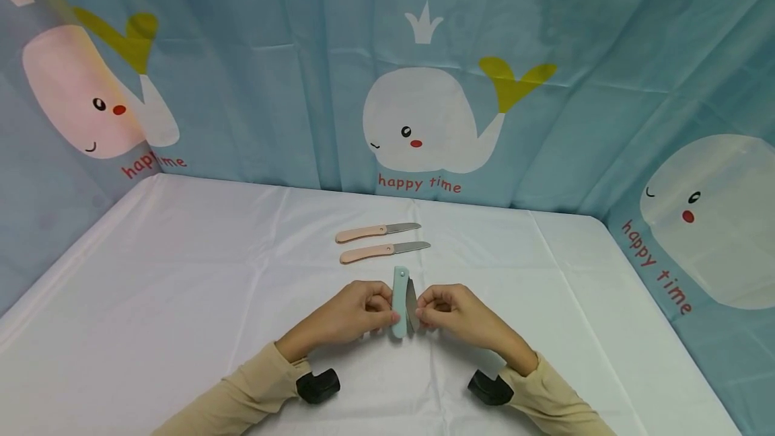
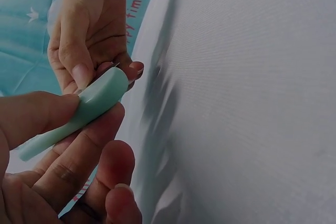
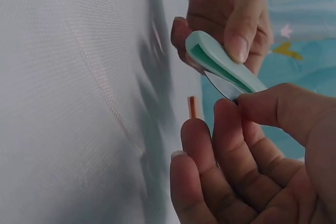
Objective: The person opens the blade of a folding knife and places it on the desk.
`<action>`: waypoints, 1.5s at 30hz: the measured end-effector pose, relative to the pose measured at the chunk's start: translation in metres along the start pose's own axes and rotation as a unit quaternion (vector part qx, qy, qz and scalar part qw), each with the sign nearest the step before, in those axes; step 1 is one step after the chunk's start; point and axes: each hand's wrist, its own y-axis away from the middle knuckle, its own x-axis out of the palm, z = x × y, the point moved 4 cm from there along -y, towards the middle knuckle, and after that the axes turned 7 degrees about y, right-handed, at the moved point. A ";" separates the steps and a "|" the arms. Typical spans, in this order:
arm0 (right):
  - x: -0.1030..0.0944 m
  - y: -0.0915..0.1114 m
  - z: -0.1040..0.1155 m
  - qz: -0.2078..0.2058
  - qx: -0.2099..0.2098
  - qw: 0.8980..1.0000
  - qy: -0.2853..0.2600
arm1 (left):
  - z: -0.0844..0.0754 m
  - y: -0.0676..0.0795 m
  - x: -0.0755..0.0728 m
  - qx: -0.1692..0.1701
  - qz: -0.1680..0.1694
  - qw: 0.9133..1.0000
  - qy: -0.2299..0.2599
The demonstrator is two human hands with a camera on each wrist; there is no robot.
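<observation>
A folding knife with a mint-green handle (image 1: 399, 303) is held upright between both hands, its metal blade (image 1: 412, 305) partly swung out of the handle's slot. My left hand (image 1: 357, 311) pinches the handle between thumb and fingers. On the other side my right hand (image 1: 457, 311) pinches the blade with thumb and forefinger. In the left wrist view the handle (image 2: 102, 95) hides most of the blade. The right wrist view shows the open slot of the handle (image 3: 210, 56) and the blade (image 3: 223, 85) angled out of it.
Two folding knives with pink handles, an upper one (image 1: 361, 233) and a lower one (image 1: 366, 253), lie unfolded beyond the hands, blades pointing right. They rest on a white tablecloth (image 1: 181, 274). A blue curtain (image 1: 254, 86) with whale prints stands behind the table.
</observation>
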 end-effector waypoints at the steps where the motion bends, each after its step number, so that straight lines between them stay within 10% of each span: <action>1: 0.000 0.000 0.000 0.001 0.000 1.000 0.000 | 0.000 0.000 0.000 -0.001 0.000 1.000 0.000; 45: -0.001 -0.002 0.003 -0.039 -0.006 0.999 0.002 | 0.002 -0.002 -0.001 -0.004 -0.016 1.000 0.005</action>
